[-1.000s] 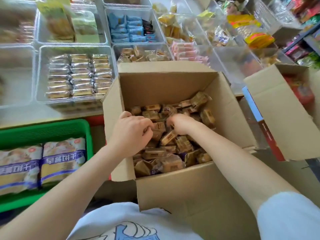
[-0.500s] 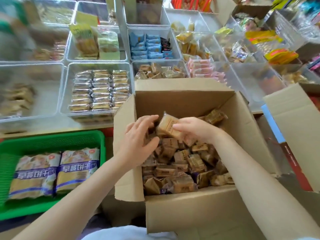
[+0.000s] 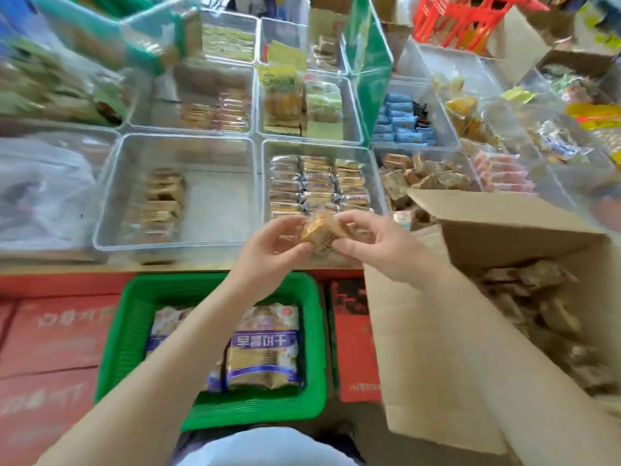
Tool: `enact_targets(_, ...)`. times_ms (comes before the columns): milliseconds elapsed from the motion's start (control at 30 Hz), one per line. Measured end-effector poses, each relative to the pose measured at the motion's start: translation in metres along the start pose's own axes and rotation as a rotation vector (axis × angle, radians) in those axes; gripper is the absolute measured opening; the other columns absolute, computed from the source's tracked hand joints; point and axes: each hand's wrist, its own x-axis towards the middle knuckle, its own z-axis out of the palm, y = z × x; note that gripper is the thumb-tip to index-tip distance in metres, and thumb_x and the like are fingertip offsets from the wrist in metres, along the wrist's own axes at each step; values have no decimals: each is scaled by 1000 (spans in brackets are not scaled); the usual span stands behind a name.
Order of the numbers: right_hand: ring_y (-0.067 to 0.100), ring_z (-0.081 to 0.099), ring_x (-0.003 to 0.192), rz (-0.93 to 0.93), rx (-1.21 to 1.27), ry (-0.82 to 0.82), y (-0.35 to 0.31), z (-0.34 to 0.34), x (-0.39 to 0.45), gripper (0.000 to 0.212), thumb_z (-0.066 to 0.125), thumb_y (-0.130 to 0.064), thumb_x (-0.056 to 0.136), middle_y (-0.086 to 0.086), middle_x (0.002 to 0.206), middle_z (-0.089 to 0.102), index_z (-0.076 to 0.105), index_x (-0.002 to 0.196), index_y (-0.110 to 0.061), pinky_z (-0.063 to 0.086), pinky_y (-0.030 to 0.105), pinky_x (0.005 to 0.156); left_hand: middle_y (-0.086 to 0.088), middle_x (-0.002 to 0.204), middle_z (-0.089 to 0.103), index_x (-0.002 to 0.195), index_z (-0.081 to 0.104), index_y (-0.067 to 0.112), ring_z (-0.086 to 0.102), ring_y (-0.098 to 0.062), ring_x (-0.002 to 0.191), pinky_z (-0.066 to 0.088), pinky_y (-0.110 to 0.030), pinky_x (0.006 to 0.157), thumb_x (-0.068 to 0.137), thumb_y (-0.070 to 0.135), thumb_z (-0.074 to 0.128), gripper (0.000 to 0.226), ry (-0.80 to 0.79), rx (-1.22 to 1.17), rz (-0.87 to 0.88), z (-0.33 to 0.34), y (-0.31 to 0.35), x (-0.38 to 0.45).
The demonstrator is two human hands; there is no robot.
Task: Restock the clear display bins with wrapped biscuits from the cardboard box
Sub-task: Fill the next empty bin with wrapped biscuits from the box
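A wrapped brown biscuit (image 3: 321, 230) is held between both hands above the shelf's front edge. My left hand (image 3: 268, 250) pinches its left side and my right hand (image 3: 379, 248) pinches its right side. The open cardboard box (image 3: 437, 348) stands at the right, with several wrapped biscuits (image 3: 544, 307) inside. Behind the hands, one clear bin (image 3: 265, 169) holds neat rows of wrapped biscuits. The clear bin (image 3: 215, 203) to its left holds one short stack at its left side. Another clear bin (image 3: 379, 156), behind the box, holds loose brown biscuits.
A green basket (image 3: 316, 348) with large biscuit packs sits on red cartons (image 3: 50, 348) below my arms. Further clear bins of assorted snacks fill the shelf behind. A green divider (image 3: 366, 72) stands upright among them. A red crate (image 3: 463, 21) is at the back right.
Both hands rose out of the cardboard box with one wrapped biscuit and moved left over the shelf edge. The view swung left, so the box now lies at the right.
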Motion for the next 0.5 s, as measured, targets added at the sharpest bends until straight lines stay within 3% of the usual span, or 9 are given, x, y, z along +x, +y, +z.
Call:
enact_targets(67,4,62,94,-29,-167,-3,-16,50,53,26,72,-24,93,-11,108,69,66,116,-34,49,24,87,6,117,66,127,60,31,63,-9,105,52,-22,87,91,16,73,41,83,134,-31,-65,-36,2)
enact_targets(200,22,56,109,43,-454,37,-27,141,158,38,68,-28,94,5,119,58,62,132,-22,43,33,96,-10,150,47,145,50,14,41,-29,140,28,-46,117,93,33,65,58,291,751,-137,-188,-116,2)
enact_targets(267,28,57,108,118,-456,68,-25,172,195,38,66,-30,95,7,120,55,60,132,-24,46,37,97,-10,163,28,153,41,16,20,-28,153,9,-48,124,97,42,56,63,234,944,-195,-227,-148,0)
enact_targets(333,27,58,110,200,-435,36,-21,197,223,41,66,-31,95,7,123,52,59,135,-25,45,32,95,-5,169,12,158,31,21,0,-21,156,-5,-44,124,97,59,31,72,149,1057,-207,-248,-172,-2)
enact_targets(400,25,57,114,271,-470,-47,-16,219,245,46,68,-30,94,6,128,53,58,138,-25,43,28,96,-4,168,12,157,31,21,-3,-19,155,-7,-41,124,95,65,14,78,115,1093,-151,-256,-187,-3)
enact_targets(500,23,57,124,378,-506,-234,-12,242,272,51,72,-28,90,4,139,60,59,140,-24,44,27,103,-7,165,25,151,45,18,10,-24,155,3,-44,124,99,61,24,71,154,1091,-74,-256,-199,-2)
